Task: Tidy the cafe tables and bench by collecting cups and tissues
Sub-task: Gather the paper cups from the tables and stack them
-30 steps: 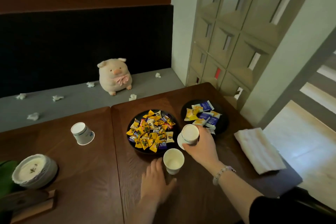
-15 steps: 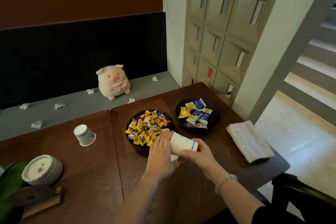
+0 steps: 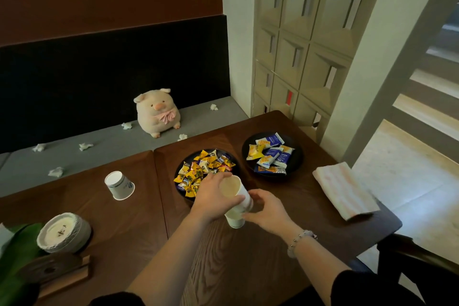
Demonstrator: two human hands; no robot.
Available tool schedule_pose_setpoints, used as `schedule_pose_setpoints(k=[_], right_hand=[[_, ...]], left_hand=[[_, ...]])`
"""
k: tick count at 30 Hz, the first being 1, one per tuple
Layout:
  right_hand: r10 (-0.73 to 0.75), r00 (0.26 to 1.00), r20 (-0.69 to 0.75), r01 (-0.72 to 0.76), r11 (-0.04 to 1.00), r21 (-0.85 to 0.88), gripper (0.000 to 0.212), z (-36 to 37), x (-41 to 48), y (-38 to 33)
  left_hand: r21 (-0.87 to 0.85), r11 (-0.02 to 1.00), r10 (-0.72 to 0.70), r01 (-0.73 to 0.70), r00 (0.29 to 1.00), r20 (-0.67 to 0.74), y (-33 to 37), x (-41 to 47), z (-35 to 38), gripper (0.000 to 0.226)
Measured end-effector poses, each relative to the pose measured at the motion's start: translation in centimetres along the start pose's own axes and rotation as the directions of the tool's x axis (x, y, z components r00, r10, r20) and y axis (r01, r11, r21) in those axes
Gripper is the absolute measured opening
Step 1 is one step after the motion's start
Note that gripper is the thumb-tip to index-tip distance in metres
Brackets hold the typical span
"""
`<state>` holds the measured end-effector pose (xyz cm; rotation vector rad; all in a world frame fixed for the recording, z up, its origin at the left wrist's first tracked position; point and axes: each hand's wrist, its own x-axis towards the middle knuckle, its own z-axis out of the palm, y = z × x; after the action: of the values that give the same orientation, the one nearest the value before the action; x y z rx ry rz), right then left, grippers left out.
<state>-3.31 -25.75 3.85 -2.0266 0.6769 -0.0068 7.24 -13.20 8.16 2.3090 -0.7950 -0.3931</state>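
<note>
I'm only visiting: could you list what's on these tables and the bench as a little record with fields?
left hand: grips tilted cup at its rim
right hand: curled round that cup's base
upright cup: on the table, just below the tilted cup
third cup: on its side, left table
tissues: six crumpled, scattered on bench
candy plate: beyond the hands
snack plate: right of candy plate
cloth: folded, right table edge
pig: plush, sits on bench
</note>
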Motion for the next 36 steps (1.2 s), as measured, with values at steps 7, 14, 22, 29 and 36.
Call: schedule_pose_setpoints(k=[7,14,22,29,36], right_hand=[[0.045,0.999,-0.025,-0.048,0.989,-0.139,0.073,1.3,-0.1,1.7],[0.093,0.995,-0.036,-0.098,0.98,-0.175,0.075,1.4,0.1,3.4],[0.093,0.996,0.016,-0.087,0.975,-0.206,0.083,2.0,0.3,3.0],[0.094,0.992,0.079,-0.072,0.966,-0.249,0.077,2.5,-0.1,2.4],[0.064,0.995,0.082,-0.041,0.966,-0.255,0.076,3.2,-0.6,1.0]], left_hand=[[0.382,0.91,0.133,-0.161,0.986,0.099,-0.4,0.4,1.6,0.076],[0.531,0.829,0.054,-0.176,0.97,0.238,-1.7,0.7,4.0,0.087],[0.566,0.809,0.005,-0.158,0.965,0.262,-1.8,1.3,5.4,0.079],[0.521,0.847,-0.017,-0.099,0.977,0.213,-2.0,0.7,6.2,0.06],[0.339,0.933,-0.14,0.119,0.989,0.038,-6.7,-3.4,2.2,0.065]])
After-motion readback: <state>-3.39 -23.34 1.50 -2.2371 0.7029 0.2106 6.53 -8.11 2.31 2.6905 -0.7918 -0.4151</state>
